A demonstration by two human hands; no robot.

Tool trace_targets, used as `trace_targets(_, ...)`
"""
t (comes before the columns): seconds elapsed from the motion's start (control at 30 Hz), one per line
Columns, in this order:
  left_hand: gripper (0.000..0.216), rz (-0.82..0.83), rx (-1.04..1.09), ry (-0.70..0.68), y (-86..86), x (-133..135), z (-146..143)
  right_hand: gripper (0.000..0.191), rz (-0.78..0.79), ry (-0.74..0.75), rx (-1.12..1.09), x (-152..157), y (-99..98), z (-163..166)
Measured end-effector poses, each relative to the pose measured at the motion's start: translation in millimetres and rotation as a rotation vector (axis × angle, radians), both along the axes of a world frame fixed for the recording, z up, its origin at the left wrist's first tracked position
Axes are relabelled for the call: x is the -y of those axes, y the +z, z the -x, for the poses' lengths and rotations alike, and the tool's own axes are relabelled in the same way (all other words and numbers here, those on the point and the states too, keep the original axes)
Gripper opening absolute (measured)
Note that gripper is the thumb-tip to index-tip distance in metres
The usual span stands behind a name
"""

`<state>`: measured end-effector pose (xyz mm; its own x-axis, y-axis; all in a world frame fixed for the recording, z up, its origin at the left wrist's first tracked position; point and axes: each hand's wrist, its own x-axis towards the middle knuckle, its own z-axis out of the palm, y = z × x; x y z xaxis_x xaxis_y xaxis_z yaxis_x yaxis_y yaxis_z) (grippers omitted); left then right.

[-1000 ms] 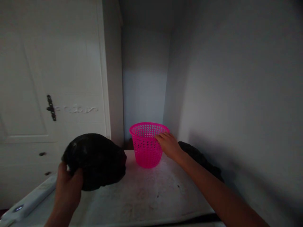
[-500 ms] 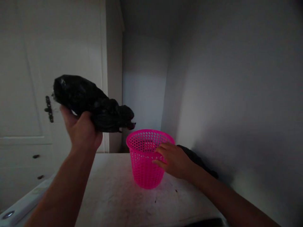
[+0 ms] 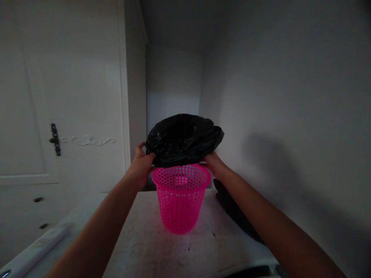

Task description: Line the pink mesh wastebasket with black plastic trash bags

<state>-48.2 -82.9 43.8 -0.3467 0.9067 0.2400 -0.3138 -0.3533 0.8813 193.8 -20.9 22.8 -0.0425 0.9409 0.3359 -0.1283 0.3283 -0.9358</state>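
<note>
A black plastic bag (image 3: pixel 182 139), bunched and puffy, is held up over the pink perforated basket (image 3: pixel 180 208). My left hand (image 3: pixel 141 164) grips the bag's left end, with the thumb in front. At the bag's right end my right hand (image 3: pixel 213 163) is closed on its lower edge; most of those fingers are hidden behind the plastic. The basket stands upright on the white table (image 3: pixel 139 231), its mouth showing just below the bag. I cannot tell whether the bag touches the rim.
Another dark bag-like thing (image 3: pixel 234 210) lies along the wall, partly behind my right forearm. At the left stand a white cabinet (image 3: pixel 84 96) and a long pale object (image 3: pixel 37 247) on the table's left side. A dark object (image 3: pixel 249 272) lies at the near edge.
My left hand has brought the black bag rightward to above the basket. My right hand has left the basket's rim, risen, and taken hold of the bag's other end.
</note>
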Motion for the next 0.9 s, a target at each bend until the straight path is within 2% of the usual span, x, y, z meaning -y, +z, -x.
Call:
trace_targets(0.07, 0.078, 0.019, -0.042, -0.028, -12.8, 1, 9, 0.034, 0.085, -0.045, 0.041, -3, -11.5, -17)
trace_targets(0.17, 0.050, 0.092, -0.082, -0.124, -29.0, 8, 19, 0.037, 0.129, 0.007, -0.058, -2, -28.7, -39)
trace_targets(0.23, 0.031, 0.125, -0.119, -0.204, -38.2, 16, 22, 0.024, 0.172, 0.048, -0.158, -1, -35.5, -50)
trace_targets(0.27, 0.030, 0.132, -0.137, -0.235, -42.4, 20, 22, 0.018, 0.208, 0.041, -0.201, 0, -37.3, -53)
trace_targets(0.33, 0.036, 0.126, -0.154, -0.258, -50.5, 27, 22, 0.021, 0.275, 0.005, -0.254, 0, -38.8, -58)
trace_targets(0.47, 0.046, 0.063, -0.094, -0.164, -67.9, 43, 19, 0.018, 0.268, -0.003, -0.297, -7, -42.5, -64)
trace_targets(0.57, 0.054, 0.053, 0.040, -0.140, -85.5, 53, 19, 0.020, 0.277, 0.030, -0.324, -15, -51.4, -73)
trace_targets(0.7, 0.034, 0.123, 0.233, -0.218, -112.8, 60, 20, 0.018, 0.352, 0.047, -0.314, -19, -71.1, -90)
trace_targets(0.8, 0.018, 0.147, 0.277, -0.315, -128.6, 61, 19, 0.019, 0.386, 0.060, -0.295, -17, -85.8, -96)
trace_targets(0.9, 0.026, 0.092, 0.319, -0.398, -137.9, 62, 16, 0.019, 0.374, 0.081, -0.286, -14, -94.8, -95)
